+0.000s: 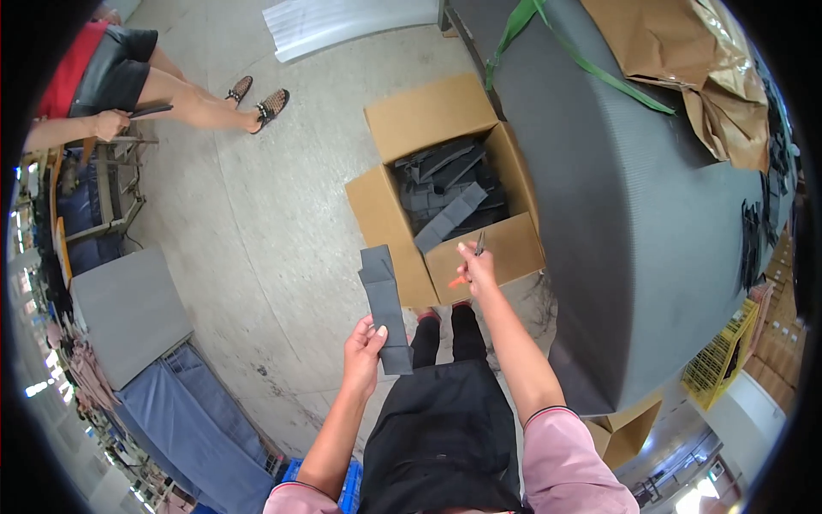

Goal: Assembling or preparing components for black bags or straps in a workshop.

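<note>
My left hand [362,349] is closed on a dark grey flat fabric strip [383,295] with crosswise creases, its thumb pressed on top. The strip is held upright beside the near left of an open cardboard box [396,199]. Over the box's near flap, my right hand [479,269] grips a small tool with an orange handle [459,281] and a dark tip; its exact kind is not clear. Inside the box lies a pile of similar dark pieces [438,184], with a lighter grey strip [452,218] leaning across them at the near side.
A large grey-covered table [591,214] stands close on the right, with brown paper [676,68] and a green strap [574,51] on it. Another person [111,103] is at far left. A grey panel [128,308] and blue cloth [193,420] line the left side.
</note>
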`<control>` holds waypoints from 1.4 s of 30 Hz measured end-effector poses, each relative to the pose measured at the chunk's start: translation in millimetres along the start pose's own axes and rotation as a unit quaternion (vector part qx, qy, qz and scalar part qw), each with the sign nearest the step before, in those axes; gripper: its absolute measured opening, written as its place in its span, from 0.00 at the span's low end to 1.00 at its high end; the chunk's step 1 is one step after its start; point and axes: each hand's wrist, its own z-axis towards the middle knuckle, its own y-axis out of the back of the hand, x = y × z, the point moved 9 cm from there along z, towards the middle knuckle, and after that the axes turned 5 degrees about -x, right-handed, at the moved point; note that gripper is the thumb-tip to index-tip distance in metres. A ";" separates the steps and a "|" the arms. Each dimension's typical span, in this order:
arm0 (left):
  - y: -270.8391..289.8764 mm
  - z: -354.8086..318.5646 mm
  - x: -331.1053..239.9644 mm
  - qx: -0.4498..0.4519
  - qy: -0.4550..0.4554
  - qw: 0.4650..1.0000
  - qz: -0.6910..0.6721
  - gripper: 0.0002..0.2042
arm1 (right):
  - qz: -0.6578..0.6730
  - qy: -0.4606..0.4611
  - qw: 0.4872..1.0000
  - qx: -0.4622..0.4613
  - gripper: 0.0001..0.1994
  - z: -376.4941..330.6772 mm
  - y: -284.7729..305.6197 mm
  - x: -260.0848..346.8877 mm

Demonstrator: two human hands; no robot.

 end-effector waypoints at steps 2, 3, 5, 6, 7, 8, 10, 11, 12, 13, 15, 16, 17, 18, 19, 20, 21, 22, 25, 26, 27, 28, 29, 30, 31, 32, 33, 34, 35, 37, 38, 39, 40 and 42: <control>-1.1 -7.8 -8.7 0.003 -0.007 1.000 0.005 0.12 | -0.018 -0.015 0.999 -0.025 0.14 -16.4 9.4 -11.1; -2.1 -12.1 -13.0 0.006 -0.010 1.000 0.009 0.12 | -0.018 -0.029 0.999 0.015 0.13 -28.8 8.1 -15.9; -4.1 -19.7 -22.0 0.015 -0.022 1.000 0.012 0.12 | -0.018 -0.037 0.997 0.059 0.11 -57.7 10.3 -21.2; -5.2 -23.2 -25.4 0.022 -0.029 0.999 0.016 0.12 | -0.027 -0.051 0.995 0.079 0.11 -74.3 12.3 -26.5; -6.9 -26.5 -27.9 0.026 -0.035 0.999 0.015 0.12 | -0.037 -0.062 0.993 0.096 0.11 -89.5 15.7 -29.7; -7.9 -31.0 -29.9 0.032 -0.041 0.999 0.017 0.12 | -0.035 -0.057 0.993 0.098 0.11 -102.8 20.5 -31.6; -10.5 -40.6 -33.2 0.041 -0.050 0.998 0.020 0.12 | -0.049 -0.080 0.989 0.117 0.10 -128.5 28.1 -42.8; -13.1 -45.3 -33.9 0.047 -0.052 0.997 0.020 0.12 | -0.047 -0.076 0.989 0.118 0.10 -138.7 32.1 -46.1; -14.6 -50.9 -34.0 0.053 -0.053 0.997 0.021 0.12 | -0.048 -0.071 0.989 0.124 0.09 -147.9 34.5 -49.6; -16.4 -56.0 -36.4 0.054 -0.059 0.997 0.020 0.12 | -0.049 -0.064 0.988 0.131 0.09 -155.6 34.3 -47.1; -21.5 -66.8 -36.1 0.074 -0.055 0.995 0.028 0.12 | -0.052 -0.064 0.987 0.141 0.09 -170.5 35.6 -47.1; -21.1 -70.2 -35.3 0.074 -0.060 0.995 0.027 0.12 | -0.056 -0.068 0.985 0.148 0.09 -178.0 35.5 -46.5; -20.5 -72.2 -33.1 0.076 -0.066 0.995 0.029 0.12 | -0.057 -0.070 0.984 0.153 0.10 -183.9 35.9 -45.2; -19.7 -74.9 -31.2 0.078 -0.071 0.994 0.030 0.12 | -0.057 -0.067 0.984 0.156 0.10 -188.9 36.1 -43.3; -21.7 -78.4 -30.9 0.081 -0.074 0.994 0.031 0.12 | -0.053 -0.057 0.984 0.159 0.10 -192.4 36.9 -38.8; -23.6 -81.7 -29.4 0.081 -0.072 0.994 0.031 0.12 | -0.050 -0.048 0.984 0.162 0.10 -195.5 38.1 -34.3; -26.0 -84.5 -27.8 0.082 -0.069 0.994 0.032 0.12 | -0.047 -0.044 0.985 0.161 0.10 -198.0 40.0 -30.7; -28.4 -86.8 -26.4 0.087 -0.071 0.993 0.034 0.12 | -0.039 -0.042 0.985 0.162 0.10 -202.4 39.9 -25.9; -34.5 -93.6 -27.3 0.082 -0.074 0.993 0.043 0.11 | -0.011 -0.033 0.985 0.167 0.10 -216.4 36.3 -10.6; -37.3 -99.4 -30.6 0.079 -0.065 0.994 0.028 0.12 | 0.005 -0.031 0.984 0.175 0.10 -222.1 34.1 -4.5; -40.1 -103.9 -33.2 0.076 -0.057 0.995 0.013 0.13 | 0.011 -0.026 0.982 0.187 0.10 -230.2 33.4 2.9; -34.8 -108.0 -33.5 0.074 -0.072 0.995 0.010 0.13 | 0.010 -0.017 0.980 0.199 0.10 -242.7 30.2 7.6; -27.8 -104.1 -29.1 0.057 -0.085 0.994 0.022 0.13 | 0.027 -0.010 0.980 0.199 0.09 -249.5 28.6 12.0; -19.0 -104.3 -25.8 0.037 -0.101 0.994 0.032 0.13 | 0.042 -0.003 0.978 0.204 0.09 -258.9 27.1 14.8; -24.9 -103.7 -19.7 0.044 -0.088 0.994 0.039 0.14 | 0.056 0.006 0.977 0.204 0.09 -261.1 31.8 19.8; -33.2 -105.0 -12.6 0.049 -0.076 0.995 0.044 0.14 | 0.067 0.014 0.976 0.207 0.09 -265.5 38.2 22.8; -40.1 -109.7 -6.4 0.058 -0.076 0.994 0.050 0.14 | 0.102 0.023 0.977 0.187 0.09 -273.2 44.6 27.7; -49.9 -112.4 -4.7 0.067 -0.078 0.993 0.057 0.14 | 0.113 0.033 0.976 0.182 0.09 -269.7 54.8 24.7; -54.0 -116.5 -3.1 0.074 -0.063 0.992 0.077 0.14 | 0.100 0.043 0.975 0.193 0.09 -272.1 57.7 26.6; -63.4 -132.8 -1.4 0.089 -0.052 0.993 0.061 0.13 | 0.096 0.043 0.974 0.199 0.09 -286.7 62.2 34.3; -68.4 -142.8 0.0 0.101 -0.055 0.993 0.030 0.12 | 0.107 0.032 0.975 0.191 0.09 -294.3 64.1 32.4; -69.1 -148.9 2.0 0.092 -0.055 0.994 0.037 0.13 | 0.102 0.040 0.972 0.209 0.09 -296.7 63.4 32.6; -72.1 -157.1 -4.8 0.088 -0.071 0.993 0.032 0.13 | 0.099 0.043 0.967 0.229 0.09 -298.7 63.0 34.9; -82.9 -174.0 -5.4 0.103 -0.071 0.992 0.028 0.14 | 0.091 0.049 0.960 0.259 0.09 -302.1 64.5 43.7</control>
